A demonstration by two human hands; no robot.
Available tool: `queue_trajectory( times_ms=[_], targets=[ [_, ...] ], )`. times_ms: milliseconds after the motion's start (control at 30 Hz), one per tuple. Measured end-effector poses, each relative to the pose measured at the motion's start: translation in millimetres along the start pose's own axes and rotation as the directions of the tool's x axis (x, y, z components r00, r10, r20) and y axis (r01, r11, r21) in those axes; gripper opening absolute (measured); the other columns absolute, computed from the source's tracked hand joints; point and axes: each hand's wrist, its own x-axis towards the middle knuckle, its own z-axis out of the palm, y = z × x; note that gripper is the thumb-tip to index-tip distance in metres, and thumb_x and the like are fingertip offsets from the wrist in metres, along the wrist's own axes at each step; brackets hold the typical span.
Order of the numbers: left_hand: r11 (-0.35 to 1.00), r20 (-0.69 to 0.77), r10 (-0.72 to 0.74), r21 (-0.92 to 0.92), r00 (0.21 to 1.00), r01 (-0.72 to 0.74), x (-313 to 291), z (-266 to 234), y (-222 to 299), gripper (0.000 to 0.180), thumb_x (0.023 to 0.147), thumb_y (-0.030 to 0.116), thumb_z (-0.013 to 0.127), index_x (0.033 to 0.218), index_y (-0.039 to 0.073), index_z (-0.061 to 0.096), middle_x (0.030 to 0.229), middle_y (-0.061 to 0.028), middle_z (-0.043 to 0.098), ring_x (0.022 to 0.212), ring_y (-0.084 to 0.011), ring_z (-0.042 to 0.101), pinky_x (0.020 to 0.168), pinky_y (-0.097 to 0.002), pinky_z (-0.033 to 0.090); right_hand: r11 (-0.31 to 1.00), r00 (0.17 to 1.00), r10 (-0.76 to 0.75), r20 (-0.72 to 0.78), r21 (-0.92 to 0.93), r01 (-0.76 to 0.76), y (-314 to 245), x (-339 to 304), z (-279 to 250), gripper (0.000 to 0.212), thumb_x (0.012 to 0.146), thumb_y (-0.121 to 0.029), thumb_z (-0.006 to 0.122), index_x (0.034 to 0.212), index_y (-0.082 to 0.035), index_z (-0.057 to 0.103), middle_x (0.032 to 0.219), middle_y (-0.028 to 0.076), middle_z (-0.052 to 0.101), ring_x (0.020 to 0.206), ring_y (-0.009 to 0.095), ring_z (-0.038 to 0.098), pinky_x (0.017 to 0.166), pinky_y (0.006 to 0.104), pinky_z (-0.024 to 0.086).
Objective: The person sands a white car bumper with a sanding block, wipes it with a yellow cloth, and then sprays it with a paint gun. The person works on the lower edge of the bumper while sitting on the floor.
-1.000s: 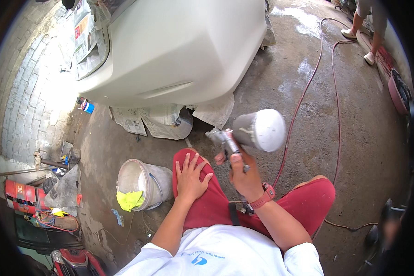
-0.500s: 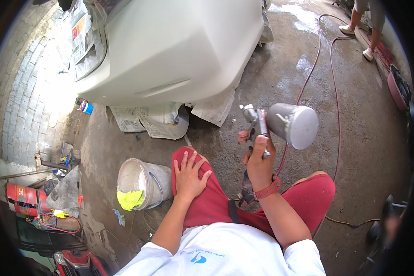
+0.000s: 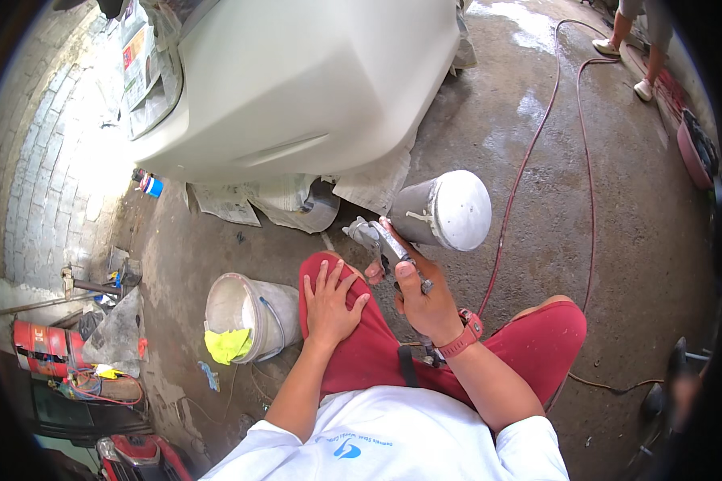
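My right hand (image 3: 431,303), with a red watch on its wrist, is closed round the grip of a paint spray gun (image 3: 395,245). The gun's grey cup (image 3: 460,210) leans away on the right side, and its nozzle end points left, below the car bumper. Spread flat on my left knee, my left hand (image 3: 333,309) holds nothing. In front of me stands a pale, smooth car bumper (image 3: 313,96), with newspaper masking (image 3: 289,204) under its lower edge. The trigger is partly hidden by my fingers.
Left of my knee stands a bucket (image 3: 279,301) with a yellow cloth (image 3: 229,345) over its rim. A red hose (image 3: 529,152) loops across the wet floor at right. Another person's feet (image 3: 643,90) show far right. A red cylinder (image 3: 48,349) lies at left.
My right hand has swung the spray gun left, bringing it closer to my left knee. The cup has moved left and slightly up in view. My left hand stays put.
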Motion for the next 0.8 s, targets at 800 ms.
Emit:
queue_trajectory(
  times_ms=[800],
  targets=[
    [0.478, -0.907, -0.416, -0.161, -0.061, -0.863, 0, -230, 198, 0.028, 0.108, 0.03, 0.063, 0.135, 0.026, 0.064, 0.144, 0.0058, 0.066, 0.149, -0.0156, 0.05, 0.132, -0.0456, 0.029, 0.957, 0.957, -0.289, -0.005, -0.028, 0.288, -64, 13, 23, 0.076, 0.116, -0.049, 0.053, 0.167, 0.006, 0.042, 0.129, 0.016, 0.072, 0.111, 0.022, 0.071, 0.11, 0.0393, 0.051]
  ],
)
